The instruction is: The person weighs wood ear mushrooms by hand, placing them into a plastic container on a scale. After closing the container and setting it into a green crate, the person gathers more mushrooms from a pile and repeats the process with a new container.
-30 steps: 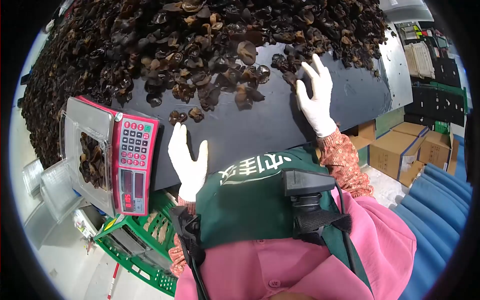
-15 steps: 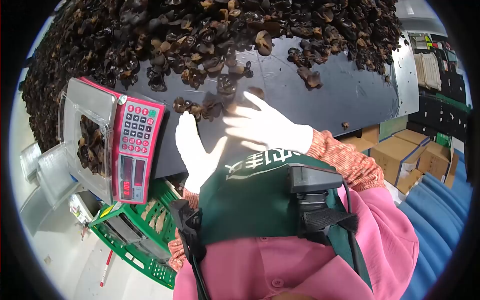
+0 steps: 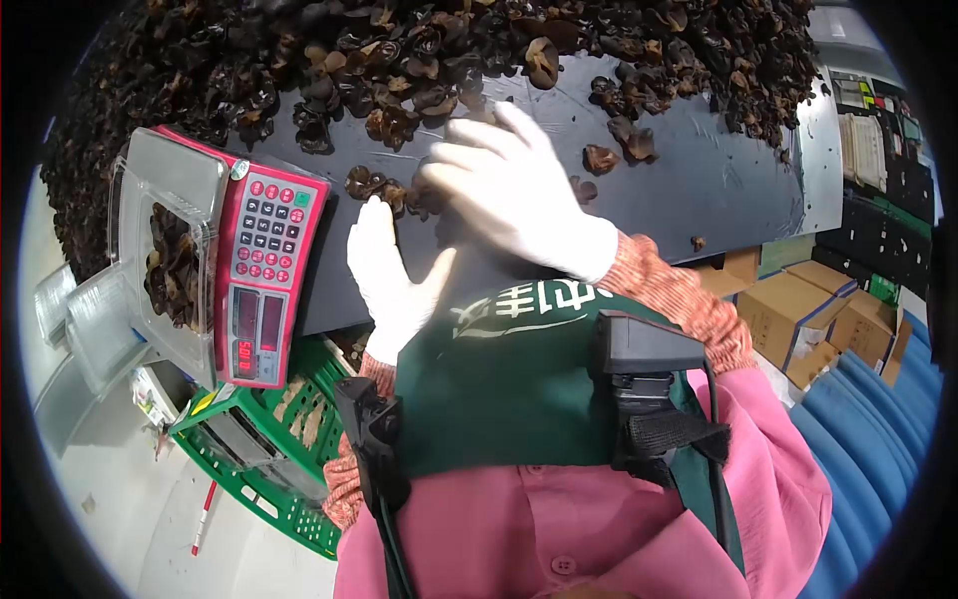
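Observation:
Both hands wear white gloves over the dark table (image 3: 718, 190). My left hand (image 3: 391, 285) is open at the near edge, thumb apart, its fingertips just below a small cluster of dark fungus pieces (image 3: 374, 188). Over the middle of the table is my right hand (image 3: 504, 185), blurred, its fingers spread and nothing visibly held; what lies under the palm is hidden. A large heap of dark brown fungus (image 3: 419, 50) covers the far side. Loose pieces (image 3: 601, 159) lie right of my right hand. Left of my left hand stands a pink scale (image 3: 267, 230) with a clear tray holding fungus (image 3: 175, 265).
A green crate (image 3: 289, 419) stands below the scale. Clear plastic containers (image 3: 95, 314) are at the far left. Cardboard boxes (image 3: 793, 309), blue sheeting (image 3: 868, 429) and black crates (image 3: 873, 235) are on the right.
My right hand has moved up and away from my body. More loose pieces now show to its right. My left hand has stayed nearly in place.

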A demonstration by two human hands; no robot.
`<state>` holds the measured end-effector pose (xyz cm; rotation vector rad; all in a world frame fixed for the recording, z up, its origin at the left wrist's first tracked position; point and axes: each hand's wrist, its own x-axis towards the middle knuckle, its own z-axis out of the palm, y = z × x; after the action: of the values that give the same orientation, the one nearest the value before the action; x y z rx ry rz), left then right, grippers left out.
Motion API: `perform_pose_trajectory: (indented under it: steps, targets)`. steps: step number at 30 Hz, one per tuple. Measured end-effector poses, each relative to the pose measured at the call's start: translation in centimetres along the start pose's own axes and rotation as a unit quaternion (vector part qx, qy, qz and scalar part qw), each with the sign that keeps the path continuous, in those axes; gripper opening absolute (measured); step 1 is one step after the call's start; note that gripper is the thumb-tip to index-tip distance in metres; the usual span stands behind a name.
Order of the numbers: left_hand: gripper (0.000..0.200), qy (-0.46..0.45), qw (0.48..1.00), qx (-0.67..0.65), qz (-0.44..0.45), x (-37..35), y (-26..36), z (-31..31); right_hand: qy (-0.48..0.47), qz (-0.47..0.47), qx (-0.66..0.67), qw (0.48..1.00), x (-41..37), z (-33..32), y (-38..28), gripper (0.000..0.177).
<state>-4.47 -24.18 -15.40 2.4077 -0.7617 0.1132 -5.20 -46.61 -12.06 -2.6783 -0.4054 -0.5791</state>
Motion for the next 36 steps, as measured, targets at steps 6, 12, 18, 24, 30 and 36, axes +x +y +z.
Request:
perform_pose_trajectory:
  steps: [6, 12, 18, 24, 30, 36]
  targets:
    - [0.1, 0.005, 0.999, -0.04, -0.024, -0.3, -0.3, -0.2, -0.087, -0.016, 0.096, 0.992, 1.7, 1.7, 0.3, 0.015]
    - [0.078, 0.036, 0.993, -0.102, -0.035, -0.3, -0.8, -0.4, -0.152, 0.118, 0.076, 0.978, -4.5, -11.8, 2.2, 0.031]
    - [0.066, 0.036, 0.999, 0.0, -0.04, 3.0, -0.4, -1.8, -0.415, 0.259, -0.121, 0.864, -14.5, -20.0, 2.2, 0.039]
    - [0.043, 0.018, 0.994, 0.103, 0.02, 5.0, -1.6, -0.2, -0.227, 0.218, -0.05, 0.948, -11.5, -14.9, 0.9, 0.04]
    - [0.033, 0.015, 0.997, -0.076, -0.015, 4.2, -1.1, -0.9, -0.089, 0.211, -0.042, 0.972, -8.5, -8.9, 1.6, 0.041]
    - [0.06, -0.032, 0.987, -0.154, -0.03, 1.7, 2.9, -1.2, -0.104, 0.222, 0.162, 0.956, -6.1, -5.1, 0.6, 0.038]
